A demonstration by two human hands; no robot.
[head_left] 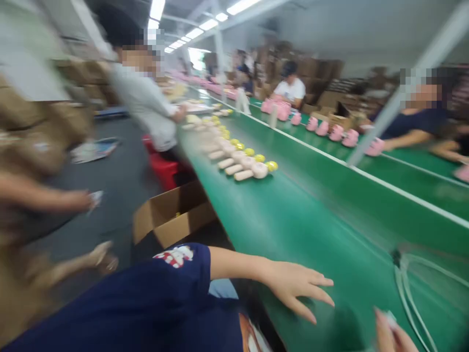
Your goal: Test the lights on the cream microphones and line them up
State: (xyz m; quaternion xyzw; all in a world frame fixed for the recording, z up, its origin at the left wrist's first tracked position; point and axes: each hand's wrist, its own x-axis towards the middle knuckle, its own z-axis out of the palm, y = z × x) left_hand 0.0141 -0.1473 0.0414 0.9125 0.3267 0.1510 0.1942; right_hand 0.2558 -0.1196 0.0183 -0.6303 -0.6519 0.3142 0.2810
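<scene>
The person's left arm (pixel 238 264) stretches toward three o'clock, left hand (pixel 298 287) splayed palm-down; the right hand (pixel 395 337), partly cropped, shows at four o'clock.

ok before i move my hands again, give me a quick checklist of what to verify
1. Left hand free: ok, fingers spread, nothing in it, over the green surface.
2. Right hand grip: cannot tell; a small pale item shows at the fingertips, but it is blurred and the hand is cut off by the frame.
3. Looped pale cord well away from the right hand: not ok, it lies close beside it.
4. Pale, yellow-ended pieces clear of both hands: ok, they lie farther along.
5. Cardboard box open: ok, flaps up.
</scene>
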